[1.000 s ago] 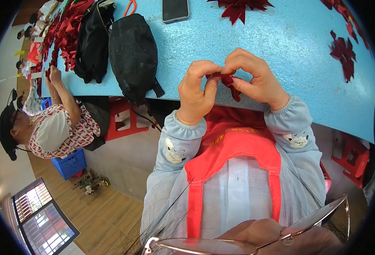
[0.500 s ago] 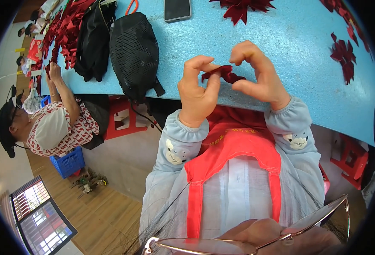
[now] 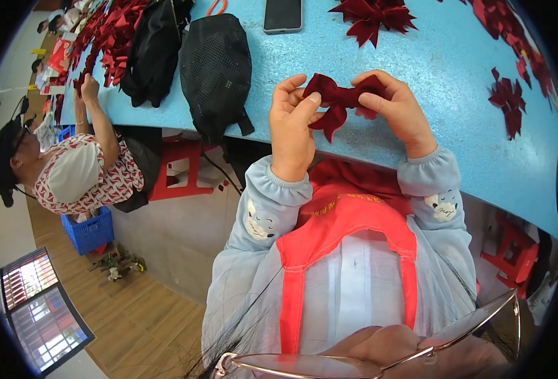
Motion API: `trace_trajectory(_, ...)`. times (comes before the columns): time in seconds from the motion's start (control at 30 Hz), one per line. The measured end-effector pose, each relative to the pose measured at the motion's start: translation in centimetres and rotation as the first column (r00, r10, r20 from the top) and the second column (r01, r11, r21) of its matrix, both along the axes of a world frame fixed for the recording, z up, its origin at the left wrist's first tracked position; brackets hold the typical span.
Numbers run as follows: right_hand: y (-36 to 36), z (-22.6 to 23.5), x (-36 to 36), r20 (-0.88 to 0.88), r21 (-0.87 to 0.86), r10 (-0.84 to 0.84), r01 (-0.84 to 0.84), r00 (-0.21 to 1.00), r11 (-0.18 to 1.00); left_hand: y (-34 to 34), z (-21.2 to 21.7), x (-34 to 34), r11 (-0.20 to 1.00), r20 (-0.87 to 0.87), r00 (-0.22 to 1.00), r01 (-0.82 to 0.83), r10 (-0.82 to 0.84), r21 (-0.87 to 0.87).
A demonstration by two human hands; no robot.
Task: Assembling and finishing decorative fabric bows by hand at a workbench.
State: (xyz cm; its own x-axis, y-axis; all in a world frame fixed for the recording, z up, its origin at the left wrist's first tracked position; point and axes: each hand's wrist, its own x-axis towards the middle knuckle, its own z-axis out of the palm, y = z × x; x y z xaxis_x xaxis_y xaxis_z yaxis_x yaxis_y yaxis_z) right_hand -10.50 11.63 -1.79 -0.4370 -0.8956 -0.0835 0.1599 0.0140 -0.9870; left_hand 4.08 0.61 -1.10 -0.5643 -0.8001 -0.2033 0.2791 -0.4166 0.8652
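Note:
A dark red velvet bow (image 3: 341,98) is held up between my two hands just above the near edge of the blue table (image 3: 279,60). My left hand (image 3: 294,126) pinches its left loop between thumb and fingers. On the other side my right hand (image 3: 396,114) grips the right loop, thumb in front and fingers behind. A pointed tail hangs down from the bow's middle, nearer my left hand. Part of the right loop is covered by my thumb.
Several red bows (image 3: 377,18) lie at the far edge, with another bow (image 3: 507,104) at right. A black mesh bag (image 3: 216,69) and a phone (image 3: 283,14) rest on the table. At left, a person (image 3: 77,167) sits by a red ribbon pile (image 3: 118,38).
The red piece has gone from crumpled and edge-on to spread out as a bow facing me. My right hand has closed on its right side. The view has shifted slightly.

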Motion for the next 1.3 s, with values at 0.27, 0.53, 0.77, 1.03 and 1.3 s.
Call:
trace_trajectory(0.27,0.4,-1.3,0.3,0.066,-0.028,0.096,-0.094,0.993,0.995,-0.4,-0.9,1.6,0.983,-0.029,0.985,0.17,-0.168,0.071)
trace_trajectory(0.53,0.6,-1.0,2.3,0.067,-0.115,-0.118,0.125,0.991,0.985,-0.8,-0.1,2.0,0.904,0.096,0.988,0.151,-0.122,-0.4)
trace_trajectory(0.77,1.1,-1.2,2.5,0.143,-0.221,-0.061,0.092,0.988,0.971,0.9,0.3,0.6,0.914,0.096,0.943,0.333,-0.319,-0.234)
trace_trajectory(1.03,1.7,-1.2,2.9,-0.098,-0.318,-0.149,0.11,0.984,0.942,2.3,-2.5,0.2,0.78,-0.066,0.987,0.074,-0.147,-0.622)
trace_trajectory(1.3,1.8,-1.8,2.6,-0.166,-0.444,-0.138,0.051,0.977,0.895,1.7,-1.8,0.7,0.563,0.001,0.97,0.143,-0.245,-0.814)
